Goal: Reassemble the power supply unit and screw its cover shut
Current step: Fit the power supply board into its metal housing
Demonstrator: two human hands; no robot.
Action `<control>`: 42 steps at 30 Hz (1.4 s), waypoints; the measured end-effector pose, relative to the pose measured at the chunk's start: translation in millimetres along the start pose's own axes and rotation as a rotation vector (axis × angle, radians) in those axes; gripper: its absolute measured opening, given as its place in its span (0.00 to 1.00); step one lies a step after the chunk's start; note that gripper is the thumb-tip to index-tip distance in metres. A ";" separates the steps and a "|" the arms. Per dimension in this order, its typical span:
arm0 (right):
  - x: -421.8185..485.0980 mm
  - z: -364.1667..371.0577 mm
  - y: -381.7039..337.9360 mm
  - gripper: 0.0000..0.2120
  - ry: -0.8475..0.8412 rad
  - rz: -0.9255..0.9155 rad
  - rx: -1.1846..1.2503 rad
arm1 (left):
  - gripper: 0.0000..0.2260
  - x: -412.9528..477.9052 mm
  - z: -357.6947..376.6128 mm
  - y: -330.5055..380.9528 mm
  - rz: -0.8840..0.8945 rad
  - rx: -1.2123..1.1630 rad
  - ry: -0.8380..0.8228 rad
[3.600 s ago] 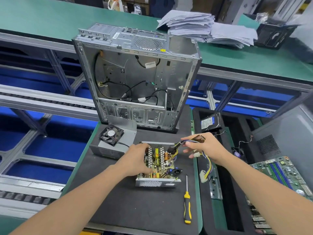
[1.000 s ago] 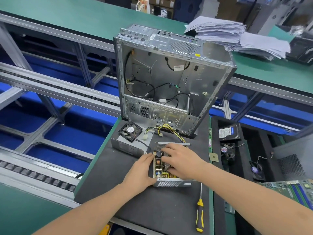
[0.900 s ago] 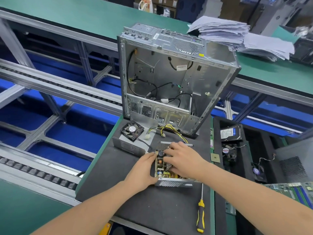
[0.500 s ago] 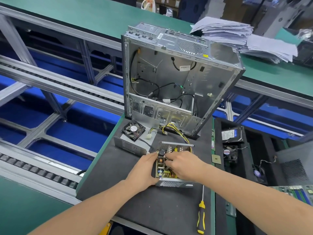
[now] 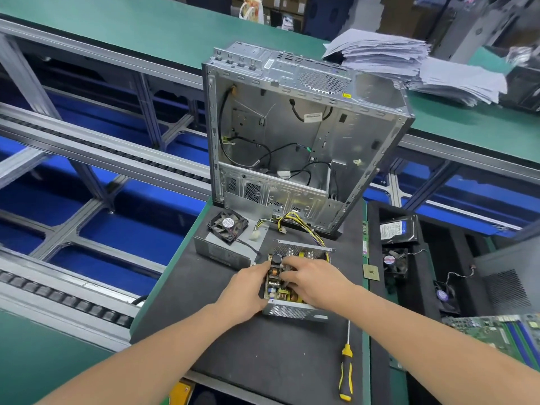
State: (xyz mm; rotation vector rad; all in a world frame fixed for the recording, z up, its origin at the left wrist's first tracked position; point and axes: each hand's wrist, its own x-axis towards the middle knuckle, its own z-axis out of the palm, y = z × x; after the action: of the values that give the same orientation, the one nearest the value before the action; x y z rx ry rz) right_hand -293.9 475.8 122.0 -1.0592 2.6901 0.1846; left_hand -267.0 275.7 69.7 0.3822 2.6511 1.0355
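One bare metal computer case [image 5: 292, 141] stands upright at the far end of a black mat [image 5: 263, 361], its open side facing me. Just in front of it, to the left, lies the grey cover [image 5: 222, 252] with a black fan [image 5: 228, 226] resting on top (a thin wire runs from the fan toward the unit). Right of the cover, near the mat's middle, sits the power supply unit [image 5: 292, 311], an open metal tray with its circuit board exposed. Yellow and black cables [image 5: 292, 220] loop from its far end toward the case. My left hand [image 5: 242, 290] grips the tray's left wall, thumb over the edge. My right hand [image 5: 315, 283] lies over the board, fingers bent down onto the components; I cannot tell whether they pinch anything. A yellow-and-black screwdriver [image 5: 346, 372] lies untouched near the mat's right edge.
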 end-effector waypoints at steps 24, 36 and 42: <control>-71.3 2.1 79.8 0.05 0.266 0.667 0.730 | 0.24 33.9 -40.2 75.6 0.218 0.302 0.004; -88.1 21.6 69.4 0.15 -0.116 0.443 1.630 | 0.43 60.8 -14.7 59.3 0.271 0.607 -0.075; -79.6 24.9 61.0 0.13 -0.120 0.416 1.621 | 0.46 59.6 -11.4 54.6 0.268 0.615 -0.148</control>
State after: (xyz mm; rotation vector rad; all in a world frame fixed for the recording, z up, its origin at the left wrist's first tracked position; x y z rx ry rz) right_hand -275.0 577.4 121.3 0.0472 1.8436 -1.4763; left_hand -318.3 327.5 106.3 0.9155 2.7745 0.2029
